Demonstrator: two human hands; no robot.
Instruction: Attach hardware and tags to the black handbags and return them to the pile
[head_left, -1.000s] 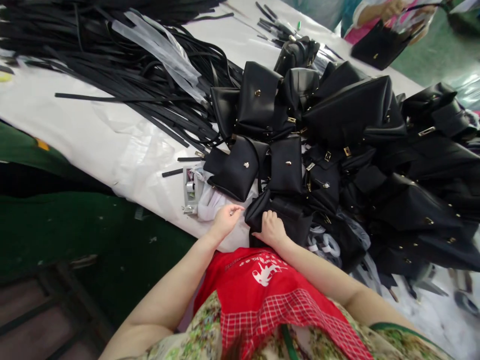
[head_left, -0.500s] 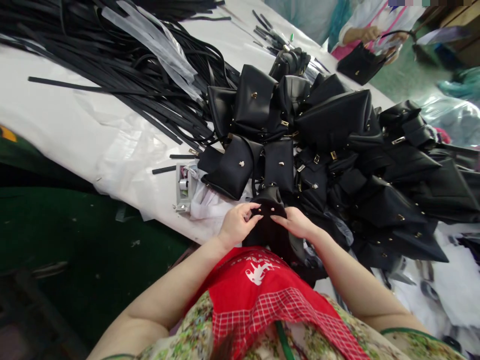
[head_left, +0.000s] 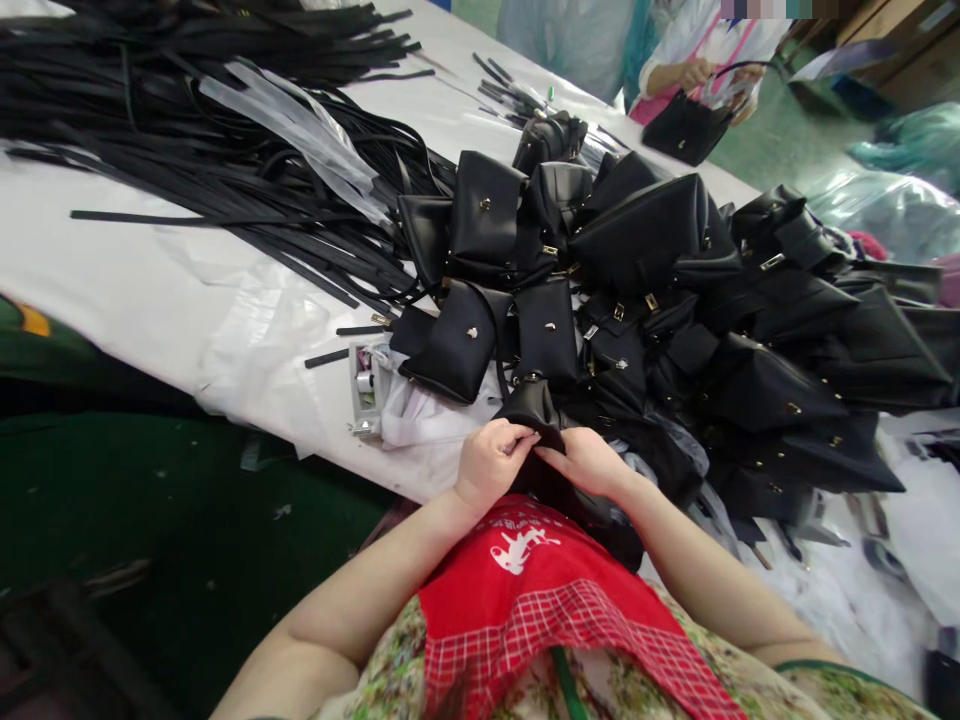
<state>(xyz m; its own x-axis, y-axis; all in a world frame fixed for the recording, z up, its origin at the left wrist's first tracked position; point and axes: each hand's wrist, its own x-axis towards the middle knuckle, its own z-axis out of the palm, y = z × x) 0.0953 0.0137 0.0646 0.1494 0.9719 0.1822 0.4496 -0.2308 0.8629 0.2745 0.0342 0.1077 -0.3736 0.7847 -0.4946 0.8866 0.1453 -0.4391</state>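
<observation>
At the table's near edge, just above my red apron, both hands are on one black handbag. My left hand pinches the bag's flap between thumb and fingers. My right hand grips the same flap from the other side, its thumb pointing toward the left fingertips. The lower part of this bag hangs in shadow between my wrists. Right beyond it lie two more black bags: one with a small metal clasp, and another narrower bag beside it.
Black straps cover the far left of the white table, with clear plastic strips on them. More black bags are heaped to the right. A small grey box stands near the front edge. Across the table a person holds a black bag.
My hands have come closer together on the flap, and its small metal studs are now mostly covered. The view has shifted slightly, moving the far person and bags leftward.
</observation>
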